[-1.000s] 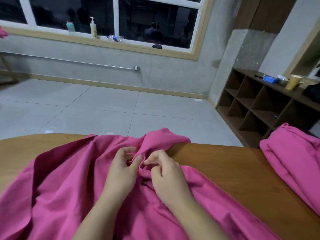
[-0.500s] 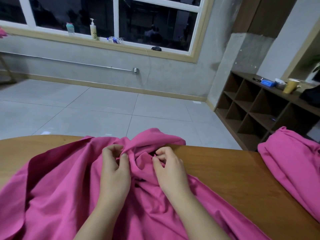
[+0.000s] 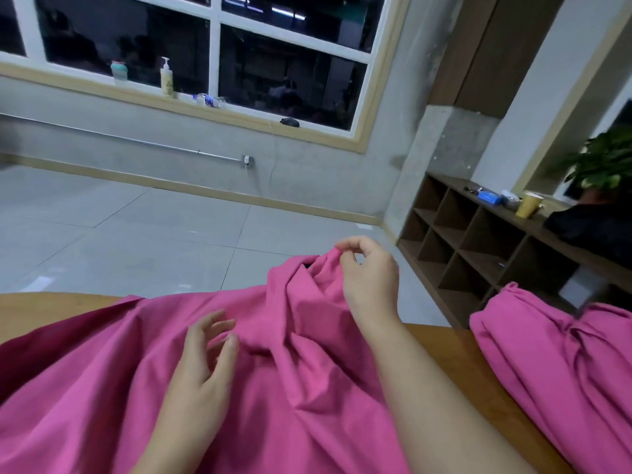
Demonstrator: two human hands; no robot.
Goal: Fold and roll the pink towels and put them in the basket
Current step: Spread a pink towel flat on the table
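Nearest, the left hand (image 3: pixel 205 364) lies on the pink towel (image 3: pixel 119 388) with its fingers (image 3: pixel 219 328) loosely spread and holding nothing, so it pins little of the cloth. The towel is spread crumpled over the near part of the counter (image 3: pixel 461 354) and reaches its far edge. There the right hand (image 3: pixel 371 271) lifts 1 bunched peak, its fingers pinching the fabric. A pinch that small may slip, or drag the whole sheet toward the edge and off to the floor. A second pink towel (image 3: pixel 554 357) sits heaped at the right edge, also apt to slide. No basket is in view.
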